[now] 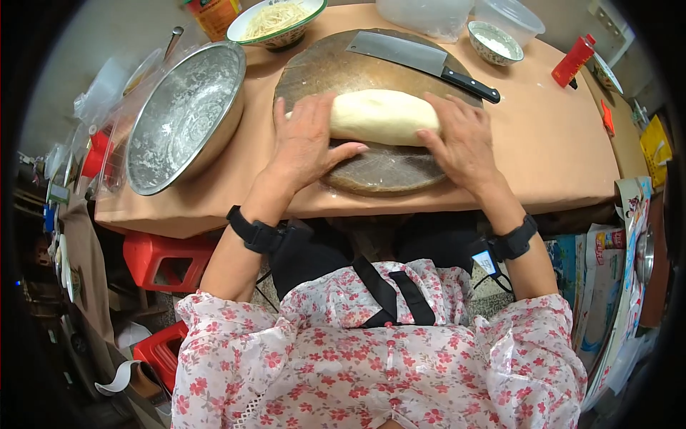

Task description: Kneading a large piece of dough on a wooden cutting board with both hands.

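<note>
A thick, smooth roll of pale dough point(382, 116) lies crosswise on a round wooden chopping board point(386, 171). My left hand point(306, 139) rests over the dough's left end, fingers stretched out and thumb pointing along its near side; a bit of dough shows beyond the fingers. At the right end, my right hand point(461, 139) cups the dough, with the thumb in front and fingers behind. Beyond the dough, a cleaver point(400, 53) with a black handle lies across the board's far edge, its handle sticking out over the table.
Left of the board stands a large floury metal bowl point(189, 114). A patterned bowl point(275, 25) of pale shreds sits at the back. Far right are a small bowl point(495, 43) of white powder, a clear plastic tub point(511, 18) and a red bottle point(574, 61). Red stools point(168, 261) stand below the table point(550, 161).
</note>
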Motion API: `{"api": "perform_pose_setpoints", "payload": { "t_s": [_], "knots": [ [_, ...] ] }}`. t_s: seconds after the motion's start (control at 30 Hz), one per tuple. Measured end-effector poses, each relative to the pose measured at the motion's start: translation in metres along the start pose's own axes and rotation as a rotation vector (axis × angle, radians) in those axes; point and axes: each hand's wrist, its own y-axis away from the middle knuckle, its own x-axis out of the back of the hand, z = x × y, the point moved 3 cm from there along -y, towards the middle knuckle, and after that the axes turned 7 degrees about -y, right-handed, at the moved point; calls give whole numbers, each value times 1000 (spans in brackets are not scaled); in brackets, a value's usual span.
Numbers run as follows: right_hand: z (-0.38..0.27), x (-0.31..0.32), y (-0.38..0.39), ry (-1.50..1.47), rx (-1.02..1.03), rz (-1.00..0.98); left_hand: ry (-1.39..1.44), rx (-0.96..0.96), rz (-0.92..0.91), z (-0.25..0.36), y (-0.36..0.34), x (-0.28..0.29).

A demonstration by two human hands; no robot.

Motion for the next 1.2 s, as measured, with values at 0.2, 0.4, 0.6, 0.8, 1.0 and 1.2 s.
{"api": "perform_pose_setpoints", "payload": {
  "t_s": [0.2,0.4,0.6,0.8,1.0,1.2],
  "knots": [
    [-67,-24,-31,-42,191,119,118,-185,176,24,-19,-13],
    [-37,-7,-16,-23,212,18,107,-26,-16,-12,-3,-5],
    [22,2,27,-171,-62,-71,150,28,-43,-36,15,-8],
    [4,2,19,-3,-67,-82,80,28,-72,-14,3,-3],
    [-61,-20,-25,-57,205,43,127,-139,74,7,-14,-13],
    [-52,-27,-38,30,259,69,81,-109,10,1,-19,-10]
  ]
}}
